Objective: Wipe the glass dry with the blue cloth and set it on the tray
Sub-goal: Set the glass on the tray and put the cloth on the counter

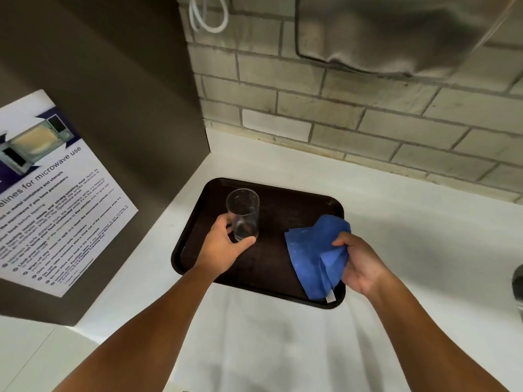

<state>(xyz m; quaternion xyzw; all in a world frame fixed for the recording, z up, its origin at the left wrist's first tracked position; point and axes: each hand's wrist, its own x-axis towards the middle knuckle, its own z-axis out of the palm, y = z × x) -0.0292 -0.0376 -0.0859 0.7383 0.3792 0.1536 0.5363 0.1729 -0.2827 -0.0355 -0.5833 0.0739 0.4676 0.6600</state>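
Left hand [223, 244] wraps glass [243, 215] base over tray [192, 222], frame centre; right hand [360, 267] bunches blue cloth [314, 256]. Risk: damp glass slipping, tipping.

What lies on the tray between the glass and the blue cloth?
Nothing. In the head view, only bare dark tray shows between the glass in the left hand and the blue cloth.

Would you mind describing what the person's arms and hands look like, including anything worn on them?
Both forearms are bare right to the frame's bottom edge, no sleeves showing. The left hand and right hand wear no gloves, and no rings, watch or bracelets are visible.
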